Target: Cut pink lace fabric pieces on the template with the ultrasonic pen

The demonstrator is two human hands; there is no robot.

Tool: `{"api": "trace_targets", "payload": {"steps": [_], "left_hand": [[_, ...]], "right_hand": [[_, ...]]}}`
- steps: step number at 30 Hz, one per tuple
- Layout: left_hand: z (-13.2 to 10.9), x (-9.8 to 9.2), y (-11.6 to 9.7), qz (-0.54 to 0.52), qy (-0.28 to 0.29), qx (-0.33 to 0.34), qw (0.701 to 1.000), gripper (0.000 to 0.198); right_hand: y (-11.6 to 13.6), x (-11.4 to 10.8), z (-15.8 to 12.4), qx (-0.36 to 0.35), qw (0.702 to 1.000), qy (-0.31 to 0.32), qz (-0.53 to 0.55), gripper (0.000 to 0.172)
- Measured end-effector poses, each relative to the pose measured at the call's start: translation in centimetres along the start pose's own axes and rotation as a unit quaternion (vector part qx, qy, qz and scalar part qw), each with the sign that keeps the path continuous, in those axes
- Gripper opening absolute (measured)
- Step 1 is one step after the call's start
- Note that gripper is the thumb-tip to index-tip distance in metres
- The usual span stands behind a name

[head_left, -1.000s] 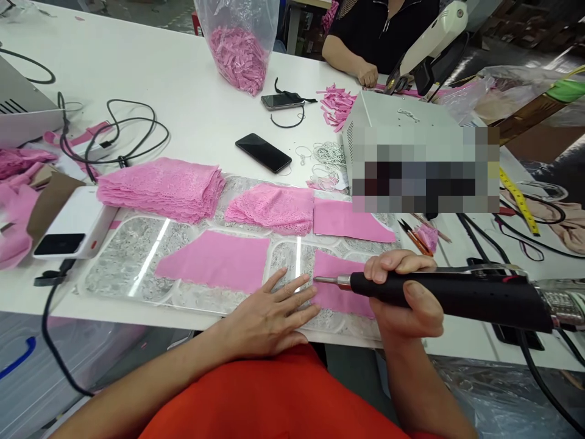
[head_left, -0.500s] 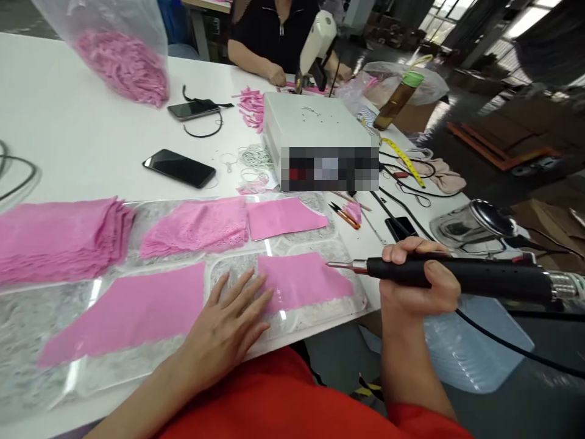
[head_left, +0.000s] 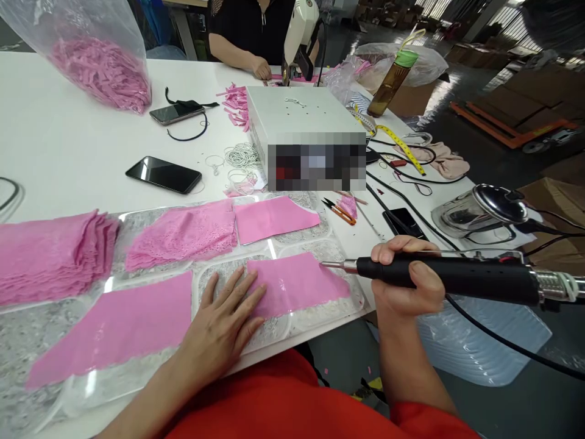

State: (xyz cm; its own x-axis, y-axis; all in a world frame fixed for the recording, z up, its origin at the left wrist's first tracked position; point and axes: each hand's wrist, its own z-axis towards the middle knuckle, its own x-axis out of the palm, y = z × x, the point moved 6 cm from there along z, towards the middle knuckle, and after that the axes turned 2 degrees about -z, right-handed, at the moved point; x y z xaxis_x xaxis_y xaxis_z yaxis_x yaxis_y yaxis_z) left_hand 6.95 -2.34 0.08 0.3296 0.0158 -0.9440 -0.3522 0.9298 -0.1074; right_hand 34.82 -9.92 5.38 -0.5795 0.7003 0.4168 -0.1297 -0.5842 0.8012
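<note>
My left hand [head_left: 223, 320] lies flat and open on the patterned, clear-covered mat [head_left: 315, 308], its fingers spread. Some of its fingertips rest at the left edge of a small pink fabric piece [head_left: 292, 286]. In my right hand [head_left: 406, 280] is a black corded handheld tool [head_left: 484, 277] with a slim metal tip, held roughly level. The tip is at the upper right, curved edge of that piece; whether it touches cannot be told. Behind lie a second cut pink piece [head_left: 274, 219] and pink lace fabric [head_left: 187, 235]. A larger pink piece [head_left: 119, 323] is left of my hand.
Stacked pink fabric [head_left: 50, 256] is at far left. Behind the mat are a phone [head_left: 163, 175] and a grey metal box [head_left: 306, 110]. Orange-handled snips [head_left: 339, 211], cables and a steel pot [head_left: 479, 210] stand to the right. A co-worker [head_left: 251, 36] sits opposite.
The view has shifted slightly, so most things on the table sit further left. My left hand stays on the fabric and the tool tip remains by its upper right edge.
</note>
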Motion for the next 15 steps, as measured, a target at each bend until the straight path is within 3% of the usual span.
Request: {"api": "trace_targets", "payload": {"steps": [15], "left_hand": [[0.01,-0.14,-0.07,-0.002,0.003,-0.001,1.000,0.041]], "right_hand": [[-0.64,0.58,0.08,0.004,1.000,-0.004,-0.005,0.015]]}}
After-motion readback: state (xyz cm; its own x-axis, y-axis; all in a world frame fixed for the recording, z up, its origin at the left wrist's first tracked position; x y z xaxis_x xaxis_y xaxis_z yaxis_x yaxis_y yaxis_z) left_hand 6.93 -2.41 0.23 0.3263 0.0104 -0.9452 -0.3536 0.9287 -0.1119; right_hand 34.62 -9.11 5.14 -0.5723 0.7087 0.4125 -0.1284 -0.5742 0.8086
